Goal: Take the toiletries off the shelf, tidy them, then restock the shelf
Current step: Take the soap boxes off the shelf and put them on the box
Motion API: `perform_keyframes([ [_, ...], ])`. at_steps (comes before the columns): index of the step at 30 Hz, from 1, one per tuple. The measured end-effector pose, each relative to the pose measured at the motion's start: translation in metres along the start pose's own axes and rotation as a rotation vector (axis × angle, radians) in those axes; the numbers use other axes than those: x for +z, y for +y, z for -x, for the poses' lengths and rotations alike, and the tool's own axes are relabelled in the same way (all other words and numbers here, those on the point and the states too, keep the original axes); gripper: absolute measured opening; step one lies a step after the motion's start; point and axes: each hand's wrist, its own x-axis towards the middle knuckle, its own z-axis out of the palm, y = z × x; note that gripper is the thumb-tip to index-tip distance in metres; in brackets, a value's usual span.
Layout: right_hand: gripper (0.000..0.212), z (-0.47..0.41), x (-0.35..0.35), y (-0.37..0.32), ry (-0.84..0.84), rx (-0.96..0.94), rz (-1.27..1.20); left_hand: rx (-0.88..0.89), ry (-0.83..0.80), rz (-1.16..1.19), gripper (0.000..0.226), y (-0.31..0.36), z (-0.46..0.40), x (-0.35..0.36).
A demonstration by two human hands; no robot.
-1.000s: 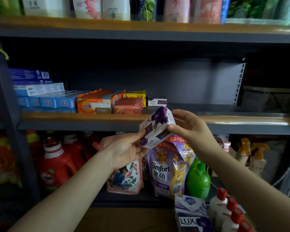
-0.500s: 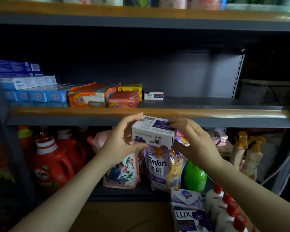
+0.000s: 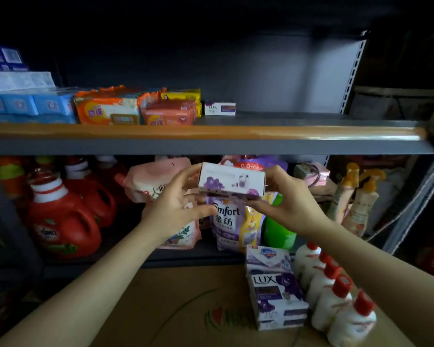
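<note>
A dark metal shelf [image 3: 211, 146] with a glossy wooden front lip spanned the view, and restocking was judged to be the step in hand, since its left half was already filled and its right half lay bare. On that left half, blue film-wrapped packs [image 3: 28, 103] were lined up, with orange crinkled plastic packs [image 3: 108, 108] just beside them and a single small Lux box [image 3: 220, 108] set at the end of the row. Below the shelf, rounded red detergent jugs [image 3: 60, 221] and a soft purple Comfort pouch [image 3: 226, 221] were seen standing. A brown cardboard carton [image 3: 161, 309] in the foreground was seen to carry a stack of boxed soaps [image 3: 276, 289] and a row of white bottles with red caps [image 3: 336, 296]. In front of the lower tier, a rectangular white and purple soap box [image 3: 232, 180] of smooth printed card was held level between both hands, just under the shelf lip. It was pinched at its left end by the thumb and curled fingers of the left hand [image 3: 176, 209], and at its right end by those of the right hand [image 3: 283, 204]. The next move was judged to call for the box to be lifted over the lip and set down squarely beside the small Lux box, aligned with the row.
</note>
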Motion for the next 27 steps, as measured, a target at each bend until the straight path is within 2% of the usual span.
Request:
perform_keyframes([
  [4,0.039,0.010,-0.002,-0.002,-0.183,0.276,-0.341,-0.056,0.064,0.030,0.050,-0.005,0.011,0.014],
  [7,0.052,0.019,-0.009,0.003,-0.237,0.479,-0.518,-0.175,0.052,0.116,0.052,-0.013,0.023,0.029],
  [9,0.051,0.026,-0.014,0.011,-0.310,0.570,-0.382,-0.336,0.016,0.175,0.057,-0.024,0.032,0.043],
  [11,0.038,0.034,-0.018,0.021,-0.398,0.552,-0.086,-0.516,-0.035,0.181,0.057,-0.033,0.043,0.058],
  [13,0.030,0.042,-0.022,0.029,-0.419,0.513,0.096,-0.604,-0.090,0.128,0.031,-0.043,0.054,0.072],
  [15,0.021,0.047,-0.025,0.032,-0.408,0.514,0.096,-0.663,-0.160,0.096,0.022,-0.051,0.062,0.084],
  [18,0.020,0.051,-0.028,0.035,-0.424,0.502,0.114,-0.724,-0.220,-0.007,0.025,-0.057,0.064,0.098],
  [22,0.021,0.053,-0.027,0.037,-0.465,0.481,0.131,-0.672,-0.328,-0.327,0.039,-0.058,0.058,0.107],
  [25,0.019,0.049,-0.026,0.036,-0.475,0.445,0.139,-0.449,-0.429,-0.703,0.055,-0.054,0.051,0.109],
  [27,0.020,0.040,-0.028,0.034,-0.429,0.399,0.158,-0.291,-0.361,-0.862,0.060,-0.044,0.040,0.100],
])
